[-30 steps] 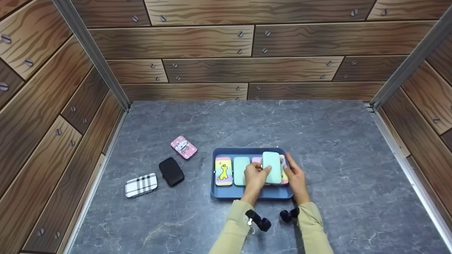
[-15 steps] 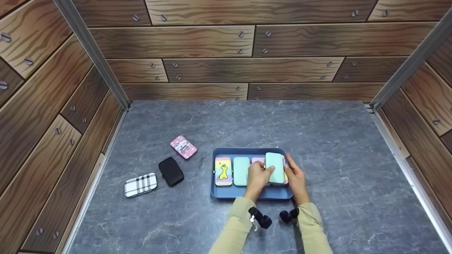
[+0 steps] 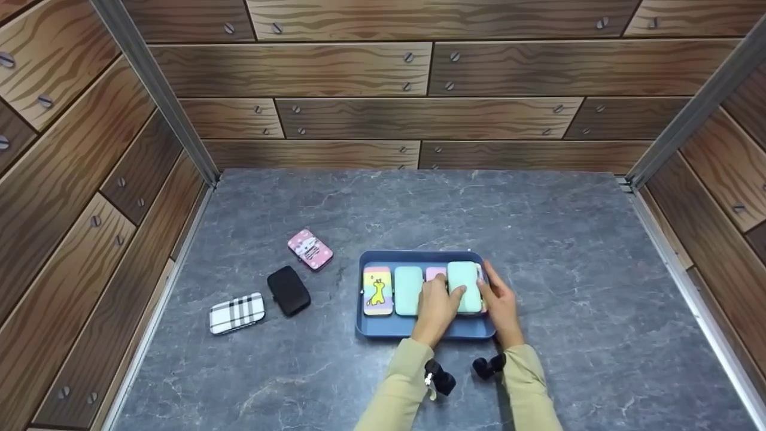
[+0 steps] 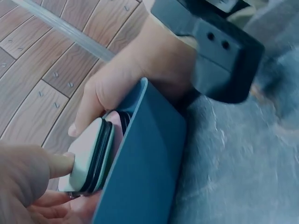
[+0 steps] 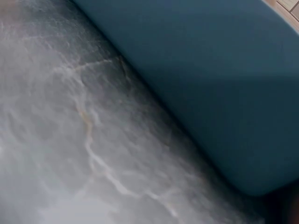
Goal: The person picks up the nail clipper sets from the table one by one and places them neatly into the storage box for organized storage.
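Observation:
A mint-green tin case (image 3: 464, 280) sits at the right end of the blue tray (image 3: 428, 328), on top of a pastel case of which only an edge shows. My left hand (image 3: 435, 311) holds it, thumb on its top and fingers at its left side; in the left wrist view, the thumb (image 4: 60, 164) presses the top face. My right hand (image 3: 501, 308) grips the tray's right wall, fingers outside and thumb reaching in by the mint case. Left of these lie a giraffe-print case (image 3: 377, 291), another mint case (image 3: 408, 290) and a pink case (image 3: 435, 273), partly hidden.
On the grey marbled table, left of the tray, lie a pink dotted case (image 3: 310, 249), a black case (image 3: 288, 291) and a black-and-white plaid case (image 3: 237, 313). Wood-patterned walls (image 3: 353, 72) enclose the back and sides. The tray's outer wall (image 5: 210, 84) fills much of the right wrist view.
The mint case has come down from a raised position onto the case at the tray's right end, shifting slightly right. My left hand has followed it; my right hand stays at the tray's edge.

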`<move>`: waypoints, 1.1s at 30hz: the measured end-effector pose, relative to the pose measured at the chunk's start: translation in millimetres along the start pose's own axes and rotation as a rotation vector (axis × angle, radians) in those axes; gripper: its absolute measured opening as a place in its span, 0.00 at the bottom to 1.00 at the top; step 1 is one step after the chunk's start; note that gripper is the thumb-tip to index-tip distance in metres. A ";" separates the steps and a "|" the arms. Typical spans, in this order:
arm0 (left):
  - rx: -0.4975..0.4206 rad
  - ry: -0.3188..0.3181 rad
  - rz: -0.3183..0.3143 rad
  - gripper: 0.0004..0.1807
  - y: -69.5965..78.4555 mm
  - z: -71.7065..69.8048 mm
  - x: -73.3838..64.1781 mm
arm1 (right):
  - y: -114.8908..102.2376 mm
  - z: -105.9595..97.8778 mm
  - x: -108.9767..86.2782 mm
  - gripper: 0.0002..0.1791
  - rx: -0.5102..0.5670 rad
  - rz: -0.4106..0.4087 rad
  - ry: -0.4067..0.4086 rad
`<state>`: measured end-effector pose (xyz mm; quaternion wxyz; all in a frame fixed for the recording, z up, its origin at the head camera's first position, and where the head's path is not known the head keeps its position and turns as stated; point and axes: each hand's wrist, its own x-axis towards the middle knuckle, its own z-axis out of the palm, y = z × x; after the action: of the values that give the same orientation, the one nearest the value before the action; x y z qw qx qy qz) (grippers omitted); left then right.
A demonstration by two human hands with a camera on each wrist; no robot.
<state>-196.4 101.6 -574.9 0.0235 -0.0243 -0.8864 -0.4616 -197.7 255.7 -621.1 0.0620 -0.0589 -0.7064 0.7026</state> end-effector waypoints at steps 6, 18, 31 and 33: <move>0.005 -0.012 0.038 0.15 -1.7 3.2 -2.6 | -0.8 -2.0 1.2 0.28 0.021 0.019 -0.004; 0.221 -0.027 0.105 0.17 -0.1 8.3 -4.8 | 0.8 4.1 -0.9 0.31 0.030 -0.029 0.023; 0.054 0.000 0.148 0.08 -6.1 6.3 -13.0 | -0.4 3.0 -0.2 0.33 0.080 -0.020 0.017; 0.008 -0.017 0.166 0.05 -6.8 5.1 -13.1 | -0.2 2.5 -0.4 0.32 0.077 -0.014 0.023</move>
<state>-183.9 101.7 -584.2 0.0544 -0.1015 -0.8834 -0.4543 -197.7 253.2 -620.9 0.0773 -0.0596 -0.6784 0.7282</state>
